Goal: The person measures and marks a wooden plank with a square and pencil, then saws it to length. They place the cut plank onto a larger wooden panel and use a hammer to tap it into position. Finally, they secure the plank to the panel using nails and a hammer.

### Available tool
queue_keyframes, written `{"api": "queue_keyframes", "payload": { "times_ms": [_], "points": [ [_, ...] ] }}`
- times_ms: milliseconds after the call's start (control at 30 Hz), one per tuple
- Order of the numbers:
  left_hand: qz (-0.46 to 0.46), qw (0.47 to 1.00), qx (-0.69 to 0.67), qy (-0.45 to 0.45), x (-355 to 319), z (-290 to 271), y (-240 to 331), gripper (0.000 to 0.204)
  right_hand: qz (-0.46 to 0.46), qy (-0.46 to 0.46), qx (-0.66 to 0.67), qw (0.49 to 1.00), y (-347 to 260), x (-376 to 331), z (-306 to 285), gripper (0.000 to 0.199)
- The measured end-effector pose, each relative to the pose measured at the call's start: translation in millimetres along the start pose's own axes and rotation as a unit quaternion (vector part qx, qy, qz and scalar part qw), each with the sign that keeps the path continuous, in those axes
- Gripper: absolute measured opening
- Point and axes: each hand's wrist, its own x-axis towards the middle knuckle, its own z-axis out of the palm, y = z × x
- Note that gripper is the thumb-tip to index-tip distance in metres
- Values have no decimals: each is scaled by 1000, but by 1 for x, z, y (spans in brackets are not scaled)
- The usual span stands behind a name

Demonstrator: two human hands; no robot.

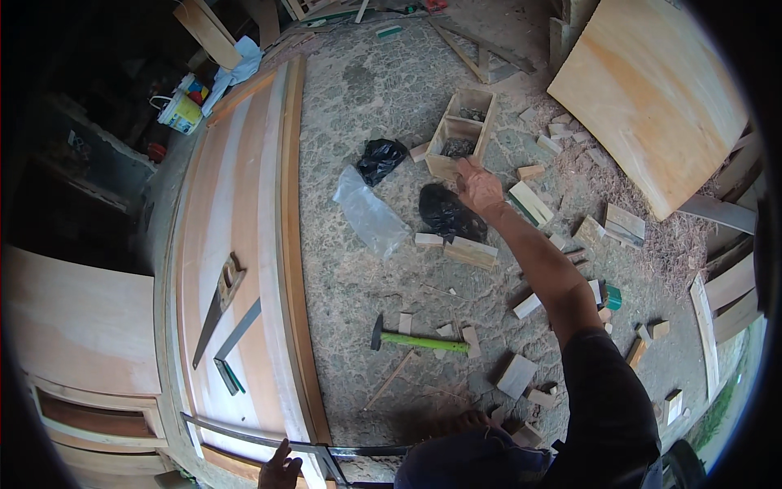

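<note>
My right hand [479,186] reaches forward to the near end of a two-compartment wooden box [445,167]. Its fingers are curled together at the rim; whatever they may hold is hidden. Small dark pieces, like nails, lie in both compartments. At the bottom edge, my left hand [279,469] has its fingers apart, beside a long dark metal bar [244,431] lying across the end of a long wooden panel [252,196]. On that panel rest a handsaw [218,306] and a try square [236,346]. A hammer [419,340] with a green handle lies on the floor between my arms.
Black plastic bags [450,213] and a clear plastic bag [368,212] lie near the box. Wood offcuts [517,376] litter the floor on the right. A plywood sheet [652,98] leans at the far right. A bucket [181,112] stands beyond the panel's far left.
</note>
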Motion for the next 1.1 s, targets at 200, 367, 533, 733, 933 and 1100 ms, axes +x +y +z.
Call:
{"api": "queue_keyframes", "payload": {
  "times_ms": [200, 367, 533, 733, 933, 1100],
  "points": [
    [17, 1000, -13, 13, 10, 12, -27, 64, 73, -69, -149, 984, 35, 27, 5, 26],
    [23, 980, -196, 27, -5, 11, -29, 56, -27, -63, -179, 981, 75, -36, -44, 19],
    [0, 973, -225, -41, 11, 10, -36, 57, -124, -99, -137, 978, 134, -117, -89, 17],
    [54, 913, -385, -125, 36, 7, -45, 116, -87, -212, -46, 972, 109, -199, -136, 21],
    [64, 954, -276, -100, 56, 7, -12, 104, -54, -154, -92, 982, 111, -165, -117, 22],
    [84, 993, -80, 0, 39, -10, 52, 60, 1, -158, -183, 970, 96, -127, -72, 24]
  ]
}}
